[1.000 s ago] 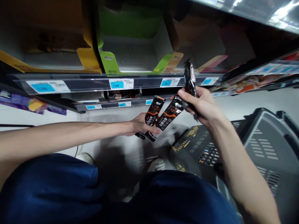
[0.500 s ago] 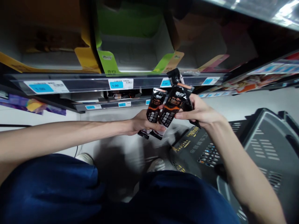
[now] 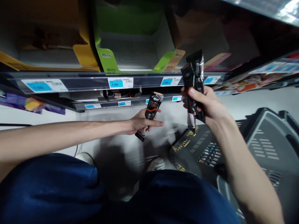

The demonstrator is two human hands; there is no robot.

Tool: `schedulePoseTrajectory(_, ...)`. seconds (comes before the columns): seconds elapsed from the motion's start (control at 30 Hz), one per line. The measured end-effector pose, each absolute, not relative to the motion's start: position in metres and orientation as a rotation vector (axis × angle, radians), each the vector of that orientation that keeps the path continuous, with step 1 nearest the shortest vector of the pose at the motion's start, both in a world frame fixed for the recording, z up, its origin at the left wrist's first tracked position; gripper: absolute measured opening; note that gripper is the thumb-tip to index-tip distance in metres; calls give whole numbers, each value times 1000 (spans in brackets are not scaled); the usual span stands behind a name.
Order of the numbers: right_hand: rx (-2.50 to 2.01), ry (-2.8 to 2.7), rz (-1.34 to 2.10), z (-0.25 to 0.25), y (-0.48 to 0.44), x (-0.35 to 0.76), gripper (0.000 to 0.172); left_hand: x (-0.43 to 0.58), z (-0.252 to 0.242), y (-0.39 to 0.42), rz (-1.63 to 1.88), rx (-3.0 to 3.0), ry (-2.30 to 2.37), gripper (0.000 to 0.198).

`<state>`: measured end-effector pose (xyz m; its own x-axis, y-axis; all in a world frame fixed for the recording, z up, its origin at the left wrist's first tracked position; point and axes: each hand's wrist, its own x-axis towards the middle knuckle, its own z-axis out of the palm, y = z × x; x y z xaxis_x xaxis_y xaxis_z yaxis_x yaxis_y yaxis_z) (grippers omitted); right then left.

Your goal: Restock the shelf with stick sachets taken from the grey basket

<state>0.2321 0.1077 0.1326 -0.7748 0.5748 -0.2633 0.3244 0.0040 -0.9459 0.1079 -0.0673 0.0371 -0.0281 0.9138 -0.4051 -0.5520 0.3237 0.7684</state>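
Observation:
My left hand (image 3: 142, 122), in the middle of the head view, is closed around a black snack packet (image 3: 151, 107) with an orange stripe. Its thumb sticks out to the right across the packet's lower part. Farther right and a little higher, my right hand (image 3: 205, 102) grips black packets (image 3: 193, 84) bunched together and held nearly upright. At least two show; their exact number is hidden by overlap. This bunch is in front of the shelf edge, near the tan and pink boxes. A gap separates the two hands.
A shelf (image 3: 86, 82) with blue price tags runs across the view. It bears a yellow box (image 3: 86, 57), a green box (image 3: 108, 60) and a tan box (image 3: 174, 60). Lower down is another shelf (image 3: 109, 104). A grey slotted basket (image 3: 263, 137) stands on the floor at right.
My right hand has moved right and up, taking a packet away from my left hand into its bunch. One packet stays in my left hand, which has hardly moved.

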Motion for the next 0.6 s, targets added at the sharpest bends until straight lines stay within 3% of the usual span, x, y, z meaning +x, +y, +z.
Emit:
schedulePoseTrajectory(0.2, -995, -2111, 1840, 131, 103, 228, 40, 107, 44, -67, 1268, 298, 766, 47)
schedulePoseTrajectory(0.4, -949, -2215, 1953, 122, 96, 227, 46, 99, 51, -68, 1040, 218, 418, 47)
schedulePoseTrajectory(0.6, -912, -2332, 1849, 114, 97, 227, 47, 95, 55, -69, 849, 147, 367, 53)
